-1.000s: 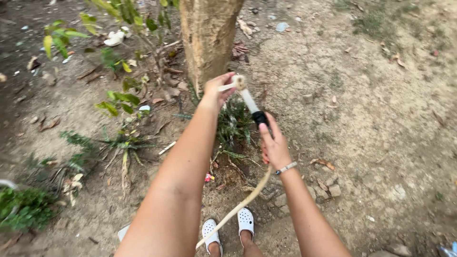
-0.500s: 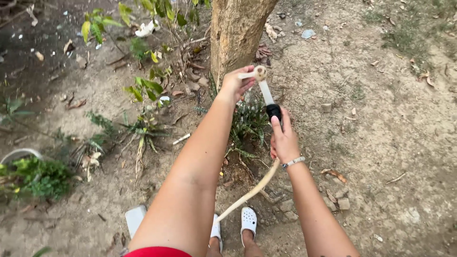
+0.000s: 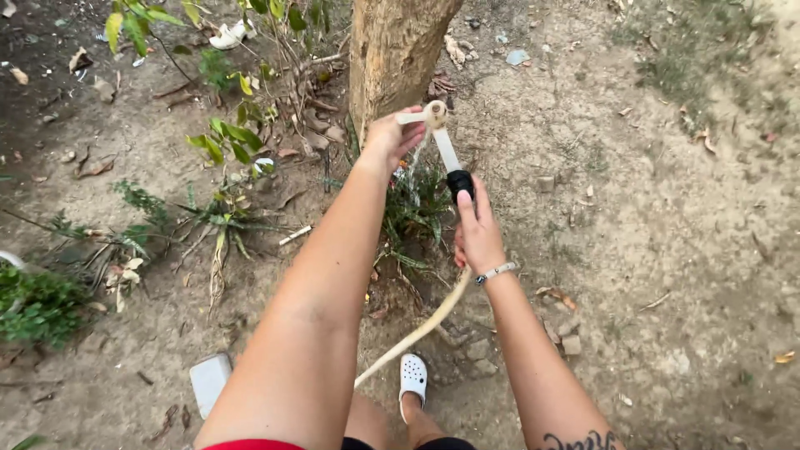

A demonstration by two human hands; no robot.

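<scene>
Hose (image 3: 417, 332), run up from the ground to a tap (image 3: 435, 115) before the tree trunk (image 3: 396, 50), is steadied at its black coupling (image 3: 460, 183) by the closed right hand (image 3: 477, 237), while the left hand (image 3: 392, 137) is curled around the tap handle.

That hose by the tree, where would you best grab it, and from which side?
Probably at the black collar, where the hose meets the stiff pale pipe. The right hand already grips just below it, coming from underneath on the near side. The hose itself is limp and curves toward the ground, so the rigid joint likely gives steadier control. The left hand is on the tap at the top.
</scene>
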